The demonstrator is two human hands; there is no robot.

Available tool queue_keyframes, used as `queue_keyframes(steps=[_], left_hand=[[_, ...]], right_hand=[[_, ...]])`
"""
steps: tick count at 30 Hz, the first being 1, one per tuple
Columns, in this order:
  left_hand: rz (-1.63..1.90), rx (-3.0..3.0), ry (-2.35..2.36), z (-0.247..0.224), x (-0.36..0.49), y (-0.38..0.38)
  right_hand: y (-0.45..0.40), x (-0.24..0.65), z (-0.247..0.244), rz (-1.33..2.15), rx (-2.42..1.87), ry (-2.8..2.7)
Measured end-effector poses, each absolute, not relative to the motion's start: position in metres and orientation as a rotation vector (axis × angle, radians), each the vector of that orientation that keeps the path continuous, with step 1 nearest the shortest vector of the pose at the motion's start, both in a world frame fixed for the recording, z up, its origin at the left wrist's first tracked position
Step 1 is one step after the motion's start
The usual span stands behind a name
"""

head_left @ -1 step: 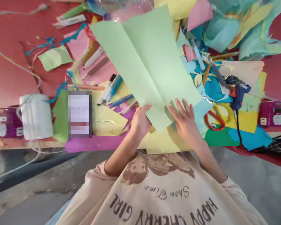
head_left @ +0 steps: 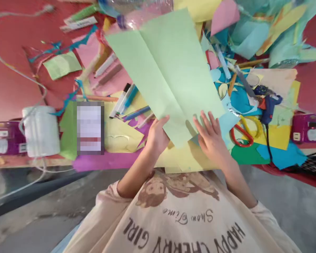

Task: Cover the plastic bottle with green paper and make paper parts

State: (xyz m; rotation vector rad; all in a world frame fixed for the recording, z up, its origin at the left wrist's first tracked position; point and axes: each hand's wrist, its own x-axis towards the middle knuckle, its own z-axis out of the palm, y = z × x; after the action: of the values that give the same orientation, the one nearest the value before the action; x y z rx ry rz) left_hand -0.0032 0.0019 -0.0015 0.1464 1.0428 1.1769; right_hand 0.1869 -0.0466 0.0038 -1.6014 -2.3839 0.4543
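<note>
A pale green sheet of paper (head_left: 173, 73) with a long crease down its length lies at a slant over the crowded table. My left hand (head_left: 158, 135) grips its near left edge, thumb on top and the other fingers hidden underneath. On the near right edge rests my right hand (head_left: 209, 135), open, with its fingers spread and pointing away from me. Beneath both hands is pale yellow paper (head_left: 184, 163). Red-and-yellow-handled scissors (head_left: 242, 135) lie to the right of my right hand.
Several markers (head_left: 121, 100) lie left of the sheet, near a blurred-out phone (head_left: 89, 128). A white cylinder wrapped in cable (head_left: 40, 131) stands farther left. At right are a blue glue gun (head_left: 268, 109) with a black cord and a purple box (head_left: 305, 128). Paper scraps lie all around.
The green sheet's far end has come down slightly toward me and lies a little flatter. My right hand has shifted slightly to the right; my left hand has barely moved.
</note>
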Motion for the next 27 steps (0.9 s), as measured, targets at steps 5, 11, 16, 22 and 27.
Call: queue_keyframes(steps=[5,11,16,22,27], left_hand=[[1.256,0.176,1.105,-0.008,-0.018,0.010],[1.272,0.227,1.112,-0.010,-0.024,0.014],[1.273,0.228,1.123,-0.009,-0.022,0.013],[1.286,0.248,1.130,-0.010,-0.023,0.015],[1.307,0.255,1.122,-0.010,-0.024,0.018]], right_hand=[[-0.054,0.253,0.032,0.229,-1.982,-2.143],[-0.052,0.294,0.027,0.288,-2.503,-2.147],[-0.042,0.291,0.015,0.370,-2.511,-2.087],[-0.048,0.296,0.047,0.325,-2.500,-2.061],[-0.062,0.330,0.091,0.380,-2.262,-1.785]])
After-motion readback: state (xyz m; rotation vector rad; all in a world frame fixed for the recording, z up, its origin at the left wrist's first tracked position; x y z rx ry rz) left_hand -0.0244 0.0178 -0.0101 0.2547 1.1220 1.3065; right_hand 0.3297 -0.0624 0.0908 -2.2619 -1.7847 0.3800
